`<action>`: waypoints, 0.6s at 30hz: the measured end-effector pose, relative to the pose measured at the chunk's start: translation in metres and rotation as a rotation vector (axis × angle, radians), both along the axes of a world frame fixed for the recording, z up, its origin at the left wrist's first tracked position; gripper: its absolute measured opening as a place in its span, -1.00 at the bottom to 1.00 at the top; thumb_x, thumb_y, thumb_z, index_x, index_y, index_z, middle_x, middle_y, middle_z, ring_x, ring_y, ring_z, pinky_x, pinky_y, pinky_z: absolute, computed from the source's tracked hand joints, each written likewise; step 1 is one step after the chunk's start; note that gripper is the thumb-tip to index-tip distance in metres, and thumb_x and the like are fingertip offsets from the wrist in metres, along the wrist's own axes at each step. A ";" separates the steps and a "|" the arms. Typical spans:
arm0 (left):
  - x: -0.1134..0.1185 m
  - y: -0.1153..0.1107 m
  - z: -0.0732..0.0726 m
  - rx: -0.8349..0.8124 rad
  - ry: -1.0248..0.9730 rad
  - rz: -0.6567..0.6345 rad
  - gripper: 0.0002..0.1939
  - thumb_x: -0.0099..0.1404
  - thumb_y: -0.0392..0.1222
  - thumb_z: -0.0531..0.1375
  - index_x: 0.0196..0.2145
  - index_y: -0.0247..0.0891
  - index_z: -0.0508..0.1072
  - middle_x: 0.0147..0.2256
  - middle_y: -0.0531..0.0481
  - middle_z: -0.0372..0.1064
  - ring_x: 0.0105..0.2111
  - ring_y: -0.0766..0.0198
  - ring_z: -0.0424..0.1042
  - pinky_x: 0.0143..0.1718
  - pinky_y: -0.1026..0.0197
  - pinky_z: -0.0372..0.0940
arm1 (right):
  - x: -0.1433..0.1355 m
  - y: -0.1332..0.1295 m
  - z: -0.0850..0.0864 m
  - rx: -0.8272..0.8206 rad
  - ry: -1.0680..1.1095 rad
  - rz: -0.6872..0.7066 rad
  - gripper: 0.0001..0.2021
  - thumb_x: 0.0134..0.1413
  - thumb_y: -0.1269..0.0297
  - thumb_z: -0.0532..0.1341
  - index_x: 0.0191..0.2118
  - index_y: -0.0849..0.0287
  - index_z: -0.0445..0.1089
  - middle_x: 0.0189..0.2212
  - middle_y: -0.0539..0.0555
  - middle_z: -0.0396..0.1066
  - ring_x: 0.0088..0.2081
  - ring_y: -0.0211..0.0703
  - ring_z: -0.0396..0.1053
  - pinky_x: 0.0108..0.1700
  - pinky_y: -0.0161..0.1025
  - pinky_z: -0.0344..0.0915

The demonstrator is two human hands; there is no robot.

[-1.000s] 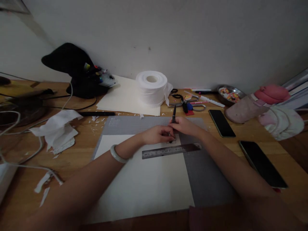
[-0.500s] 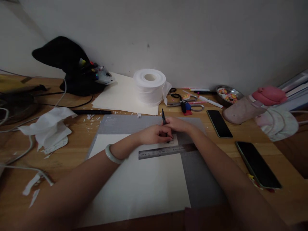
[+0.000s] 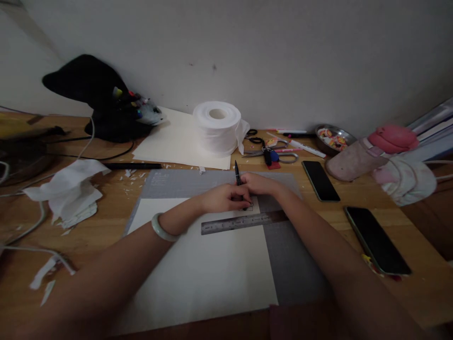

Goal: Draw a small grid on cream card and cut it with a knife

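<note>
My left hand (image 3: pixel 226 197), with a pale bangle (image 3: pixel 163 228) on its wrist, is closed in a pinch around a black pen (image 3: pixel 237 171). The pen stands nearly upright, its top leaning away from me. Beneath the fingers, small dark lines show near the upper right corner of a large white sheet of paper (image 3: pixel 201 269). My right hand (image 3: pixel 260 183) lies against the left hand at the paper's top right edge; its fingertips are mostly hidden. A metal ruler (image 3: pixel 233 224) crosses the paper just below both hands, its right end passing behind my right forearm.
Under the paper lies a grey cutting mat (image 3: pixel 283 255). Behind it stand a tissue roll (image 3: pixel 216 130), scissors (image 3: pixel 283 153), pens and a metal bowl (image 3: pixel 332 150). Two phones (image 3: pixel 320 181) and a pink-lidded bottle (image 3: pixel 354 160) are at right. Crumpled tissue (image 3: pixel 74 189), cables and paper scraps lie left.
The whole view has shifted slightly, so things sit a little farther left. Both hands and the pen keep nearly the same place on the paper; a bit more of the drawn lines shows.
</note>
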State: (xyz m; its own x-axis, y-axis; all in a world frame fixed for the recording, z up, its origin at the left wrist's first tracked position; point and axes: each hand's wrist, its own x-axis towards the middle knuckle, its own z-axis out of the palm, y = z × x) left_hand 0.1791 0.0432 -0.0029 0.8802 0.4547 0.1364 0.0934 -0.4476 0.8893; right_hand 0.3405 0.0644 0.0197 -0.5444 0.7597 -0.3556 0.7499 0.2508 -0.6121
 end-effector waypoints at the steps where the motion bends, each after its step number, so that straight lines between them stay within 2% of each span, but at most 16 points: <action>1: 0.000 0.000 0.000 -0.001 0.004 0.001 -0.92 0.22 -0.27 0.13 -0.36 -0.32 0.39 -0.41 0.04 0.35 -0.41 0.39 0.29 -0.33 0.34 0.19 | 0.000 0.000 0.000 -0.004 -0.005 0.018 -0.93 -0.27 0.50 0.12 -0.63 0.25 0.30 -0.64 -0.06 0.29 -0.58 -0.35 0.12 -0.56 -0.40 0.03; 11: 0.000 -0.002 0.002 -0.013 -0.006 0.011 -0.94 0.21 -0.29 0.13 -0.37 -0.32 0.39 -0.42 0.05 0.35 -0.42 0.40 0.28 -0.35 0.35 0.19 | 0.003 0.004 -0.005 0.016 -0.058 0.078 -0.94 -0.29 0.50 0.13 -0.64 0.26 0.26 -0.63 -0.06 0.24 -0.57 -0.36 0.09 -0.57 -0.41 -0.01; 15: 0.001 -0.003 0.003 -0.015 -0.016 0.012 -0.93 0.21 -0.28 0.13 -0.38 -0.32 0.39 -0.44 0.06 0.33 -0.42 0.39 0.28 -0.35 0.34 0.19 | 0.004 0.004 -0.009 0.036 -0.033 0.027 -0.95 -0.27 0.51 0.12 -0.57 0.28 0.30 -0.59 -0.06 0.25 -0.56 -0.37 0.09 -0.56 -0.41 0.00; 18: 0.001 -0.003 0.002 -0.009 -0.040 0.012 -0.93 0.21 -0.29 0.12 -0.40 -0.32 0.38 -0.44 0.05 0.32 -0.42 0.39 0.28 -0.34 0.33 0.19 | 0.005 0.004 -0.010 -0.014 0.010 0.026 -0.93 -0.25 0.51 0.11 -0.54 0.29 0.33 -0.57 -0.03 0.29 -0.55 -0.35 0.12 -0.54 -0.39 0.03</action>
